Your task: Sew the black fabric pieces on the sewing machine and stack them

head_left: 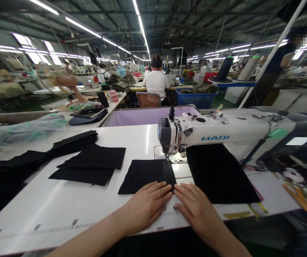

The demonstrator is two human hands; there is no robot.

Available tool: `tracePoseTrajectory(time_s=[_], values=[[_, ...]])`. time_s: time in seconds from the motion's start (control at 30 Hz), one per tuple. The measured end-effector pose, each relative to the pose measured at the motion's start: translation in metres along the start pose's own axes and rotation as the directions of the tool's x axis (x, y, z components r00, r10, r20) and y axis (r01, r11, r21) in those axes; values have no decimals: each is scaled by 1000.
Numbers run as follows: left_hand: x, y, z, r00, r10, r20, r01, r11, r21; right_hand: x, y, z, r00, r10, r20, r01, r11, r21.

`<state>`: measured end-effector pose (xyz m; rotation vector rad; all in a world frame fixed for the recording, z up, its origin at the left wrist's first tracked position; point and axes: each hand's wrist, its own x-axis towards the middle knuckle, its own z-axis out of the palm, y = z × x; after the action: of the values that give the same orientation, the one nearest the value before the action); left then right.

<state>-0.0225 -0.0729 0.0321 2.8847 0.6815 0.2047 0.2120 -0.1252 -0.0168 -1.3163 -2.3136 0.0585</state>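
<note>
A black fabric piece (149,175) lies flat on the white sewing table, its upper right corner at the presser foot (171,158) of the sewing machine (217,126). My left hand (152,200) rests flat on the near right part of this piece, fingers stretched out. Beside it, my right hand (192,203) lies with extended fingers, the tips at the fabric's right edge. Neither hand grips anything. A larger black fabric panel (220,175) sits right of the needle, partly under the machine arm. Two overlapping black pieces (94,159) lie to the left.
More black fabric stacks (74,141) cover the table's left side. A purple-lined bin (142,116) stands behind the table. Thread cones (225,69) sit on a stand at right. Yellow-handled scissors (298,198) lie at the right edge. A person in white (156,80) sits ahead.
</note>
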Motion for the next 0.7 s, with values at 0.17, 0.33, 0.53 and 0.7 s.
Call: tracePoseTrajectory(time_s=[0.17,0.33,0.53,0.7], values=[[8,-14,-3,999,-33,-16,33,999,0,18,5,-1,999,40,-5,-39,996,86],[16,-35,-4,998,-41,-46,42,999,13,39,11,-3,998,67,10,-67,989,134],[28,-61,-4,997,-41,-72,42,999,10,62,21,-6,996,70,49,-76,988,132],[41,-78,-7,995,-32,-90,31,1000,-5,77,29,-4,998,51,32,-54,993,101]])
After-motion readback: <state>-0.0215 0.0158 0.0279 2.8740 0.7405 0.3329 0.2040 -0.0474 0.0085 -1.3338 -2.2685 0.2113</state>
